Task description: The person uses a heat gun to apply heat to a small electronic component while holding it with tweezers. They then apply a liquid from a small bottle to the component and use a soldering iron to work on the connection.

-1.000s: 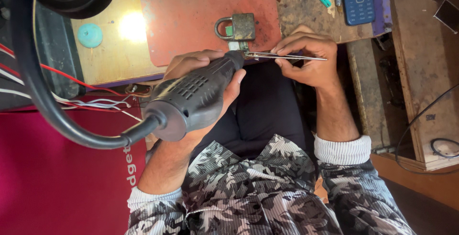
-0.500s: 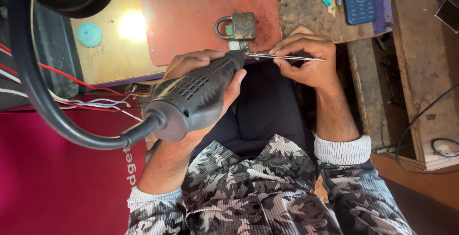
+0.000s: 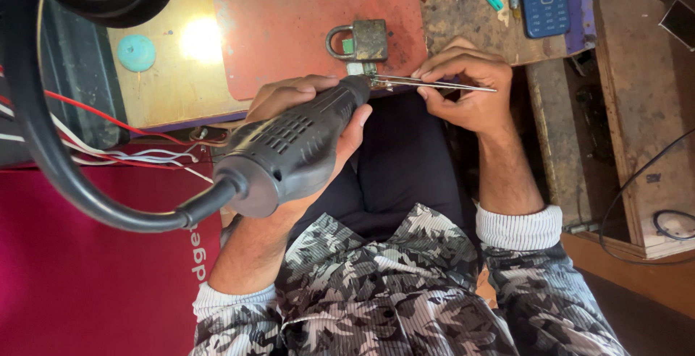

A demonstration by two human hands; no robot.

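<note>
At the bench edge, the left hand [image 3: 318, 121] is wrapped around a heavy rotary tool [image 3: 293, 150], while the right hand [image 3: 463, 85] pinches a thin, stiff, probably slippery metal strip [image 3: 434, 83] near its middle.

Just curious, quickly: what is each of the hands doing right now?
Left hand: closed around the rotary tool.
Right hand: closed, pinching the metal strip.
</note>
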